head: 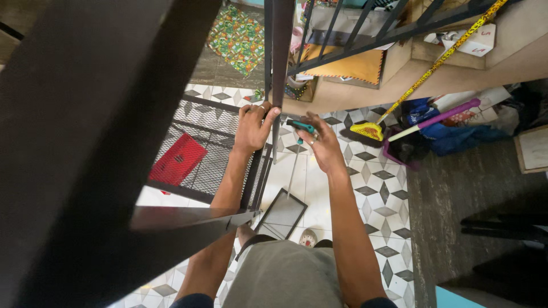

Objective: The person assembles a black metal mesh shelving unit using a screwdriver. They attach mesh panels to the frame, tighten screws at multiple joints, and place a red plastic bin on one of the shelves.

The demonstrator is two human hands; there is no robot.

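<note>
the left hand [253,126] is wrapped around a dark metal upright [279,74] of a black rack frame, its grip closed on the bar with the fingers curled over the top of a crosspiece and the thumb lying against the upright. the right hand [321,142] is just beside it on the other side of the upright, its grip closed on a small tool with a teal handle [301,126], held level and pointing toward the bar; the tip of the tool is hidden behind the upright, so whether it touches cannot be told. below the left hand a black wire mesh shelf [217,142] is fixed in the frame, and a red flat object [178,160] shows through the mesh. the floor [377,188] under it is tiled in a grey, black and white diamond pattern, and a small dark framed mesh panel [281,214] lies on it near the person's feet. to the right, a yellow brush head [367,130] and a purple handle [439,118] lean by a low wall
</note>
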